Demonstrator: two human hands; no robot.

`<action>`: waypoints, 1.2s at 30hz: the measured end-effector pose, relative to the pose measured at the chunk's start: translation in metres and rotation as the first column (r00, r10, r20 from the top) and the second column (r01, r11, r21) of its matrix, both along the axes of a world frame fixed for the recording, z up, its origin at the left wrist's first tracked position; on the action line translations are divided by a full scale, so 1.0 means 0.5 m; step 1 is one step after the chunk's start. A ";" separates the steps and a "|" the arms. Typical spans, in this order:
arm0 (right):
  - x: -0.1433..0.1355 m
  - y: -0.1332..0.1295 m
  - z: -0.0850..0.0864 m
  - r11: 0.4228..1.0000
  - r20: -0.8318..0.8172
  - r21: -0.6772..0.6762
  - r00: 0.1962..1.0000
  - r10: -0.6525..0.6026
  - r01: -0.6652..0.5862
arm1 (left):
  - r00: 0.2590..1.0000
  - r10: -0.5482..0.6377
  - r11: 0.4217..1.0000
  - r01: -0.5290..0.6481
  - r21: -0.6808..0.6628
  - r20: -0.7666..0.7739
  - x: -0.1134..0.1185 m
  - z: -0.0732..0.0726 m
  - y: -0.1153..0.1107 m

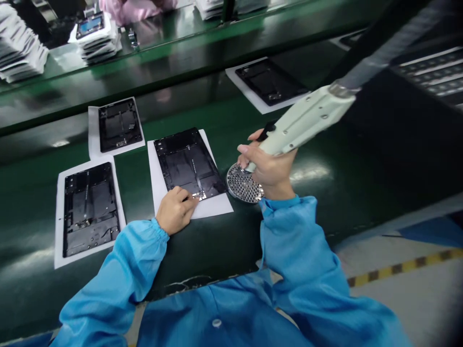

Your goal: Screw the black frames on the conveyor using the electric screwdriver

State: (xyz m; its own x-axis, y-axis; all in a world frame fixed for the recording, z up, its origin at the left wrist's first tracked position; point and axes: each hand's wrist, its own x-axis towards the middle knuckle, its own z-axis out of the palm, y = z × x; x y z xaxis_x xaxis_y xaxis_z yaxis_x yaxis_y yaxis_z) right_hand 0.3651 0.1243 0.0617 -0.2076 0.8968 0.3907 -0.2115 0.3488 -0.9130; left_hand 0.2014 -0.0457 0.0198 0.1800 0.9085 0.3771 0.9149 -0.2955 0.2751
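My right hand (271, 166) is wrapped round the lower part of a pale green electric screwdriver (304, 120), which leans down and to the left. Its lower end is over a round metal dish (242, 184) covered in small holes or bumps; the hand partly hides the dish. In front of me a black tablet housing (184, 161) lies on a white sheet (217, 206). My left hand (178, 209) rests at the housing's near edge, fingers curled and pressed together at a small circuit board (199, 195). What those fingertips grip, if anything, is hidden.
More tablet housings lie on white sheets at left (90, 207), farther left (121, 126) and at the back (269, 82). White stacks (97, 41) stand beyond a green ledge (162, 53). A grey hose (394, 43) rises from the screwdriver. A person's pink sleeve (130, 10) shows behind.
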 end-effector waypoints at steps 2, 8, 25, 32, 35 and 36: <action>-0.004 0.009 -0.011 1.000 0.012 0.004 1.000 -0.003 0.003 | 1.000 -0.016 1.000 0.016 0.021 0.016 -0.001 0.000 -0.002; -0.021 0.002 -0.010 1.000 0.025 0.025 1.000 -0.013 0.012 | 0.998 -0.048 0.998 0.046 0.042 0.043 -0.005 -0.003 -0.007; -0.030 0.001 -0.012 0.999 0.027 -0.036 1.000 0.007 -0.006 | 0.996 -0.067 0.993 0.061 0.101 0.052 -0.004 -0.002 -0.007; -0.031 -0.001 -0.012 0.999 0.025 -0.031 1.000 0.016 -0.015 | 0.998 -0.059 0.993 0.055 0.101 0.038 -0.005 -0.004 -0.009; -0.028 0.000 -0.011 1.000 0.019 -0.018 1.000 0.004 -0.003 | 0.999 0.045 0.993 -0.046 0.108 0.015 -0.004 -0.004 -0.011; -0.027 -0.001 -0.009 1.000 0.016 -0.008 1.000 -0.005 0.005 | 0.994 0.107 0.988 -0.107 0.115 0.007 -0.002 -0.005 -0.011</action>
